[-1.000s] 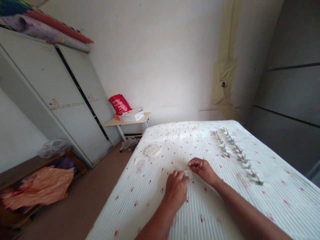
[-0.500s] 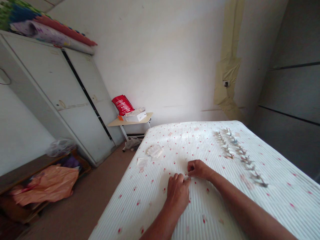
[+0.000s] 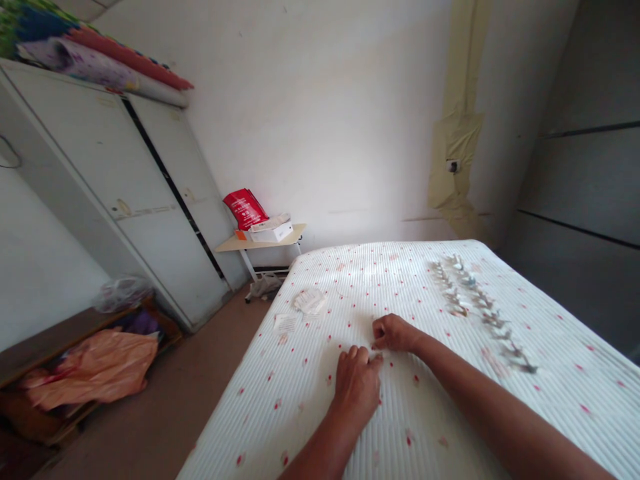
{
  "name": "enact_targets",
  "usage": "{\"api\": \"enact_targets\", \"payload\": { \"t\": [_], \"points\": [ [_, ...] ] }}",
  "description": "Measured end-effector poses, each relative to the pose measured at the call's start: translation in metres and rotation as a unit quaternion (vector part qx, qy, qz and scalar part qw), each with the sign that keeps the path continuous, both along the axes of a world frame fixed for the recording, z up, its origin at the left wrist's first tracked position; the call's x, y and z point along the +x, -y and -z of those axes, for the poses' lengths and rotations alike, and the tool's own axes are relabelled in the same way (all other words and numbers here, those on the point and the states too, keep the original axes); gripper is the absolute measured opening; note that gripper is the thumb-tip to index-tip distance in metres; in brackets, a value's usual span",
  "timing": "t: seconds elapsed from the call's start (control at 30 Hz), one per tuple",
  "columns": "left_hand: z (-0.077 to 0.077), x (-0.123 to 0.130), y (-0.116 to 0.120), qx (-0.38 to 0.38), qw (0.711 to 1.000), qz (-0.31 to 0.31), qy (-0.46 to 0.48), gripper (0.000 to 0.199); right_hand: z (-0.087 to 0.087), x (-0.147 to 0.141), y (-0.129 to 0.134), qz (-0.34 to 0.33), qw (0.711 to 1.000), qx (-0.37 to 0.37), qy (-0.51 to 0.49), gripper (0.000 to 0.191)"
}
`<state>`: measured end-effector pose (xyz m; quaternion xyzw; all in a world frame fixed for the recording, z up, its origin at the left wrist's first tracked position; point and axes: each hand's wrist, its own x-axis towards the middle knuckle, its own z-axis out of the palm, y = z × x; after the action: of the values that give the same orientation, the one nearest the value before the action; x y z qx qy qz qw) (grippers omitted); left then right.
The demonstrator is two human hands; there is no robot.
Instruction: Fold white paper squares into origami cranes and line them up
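Note:
My left hand [image 3: 357,379] rests low over the white ribbed bed cover [image 3: 320,427] with its fingers curled. My right hand [image 3: 395,333] is just beyond it to the right, thumb and fingers pinched together. Something small may be between the fingertips, but it is too small to make out. Off to the right, several small grey and white pieces [image 3: 483,303] lie in two rows on the cover. To the upper left of my hands sit a pale round packet [image 3: 310,301] and a printed slip of paper [image 3: 286,323].
Behind the bed's left corner stands a small table [image 3: 230,245] with a red bag [image 3: 245,209] and a white box [image 3: 274,232]. A grey cabinet [image 3: 115,180] stands at the left, near a wooden bench with an orange plastic bag [image 3: 100,370]. Wall panels [image 3: 580,180] rise at the right.
My right hand has shifted slightly up and left. The left hand stays almost in place, and the things on the bed have not moved.

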<state>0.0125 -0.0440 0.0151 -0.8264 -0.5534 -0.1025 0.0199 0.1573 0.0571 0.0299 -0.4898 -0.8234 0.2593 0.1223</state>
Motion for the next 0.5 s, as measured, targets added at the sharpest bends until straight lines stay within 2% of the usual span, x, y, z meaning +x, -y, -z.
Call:
{"api": "enact_targets", "payload": {
  "t": [0.17, 0.33, 0.5],
  "points": [
    [-0.001, 0.001, 0.000, 0.000, 1.000, -0.003, 0.004, 0.032, 0.007, -0.002, -0.005, 0.028, 0.999, 0.029, -0.014, 0.001],
    [-0.003, 0.000, 0.001, -0.006, 1.000, -0.008, 0.011, 0.032, 0.010, -0.003, -0.005, 0.063, 0.996, 0.045, -0.047, 0.004],
    [-0.003, 0.000, 0.002, -0.017, 1.000, -0.010, 0.022, 0.033, 0.013, 0.012, 0.004, 0.115, 0.989, 0.032, -0.090, 0.012]
  ]
}}
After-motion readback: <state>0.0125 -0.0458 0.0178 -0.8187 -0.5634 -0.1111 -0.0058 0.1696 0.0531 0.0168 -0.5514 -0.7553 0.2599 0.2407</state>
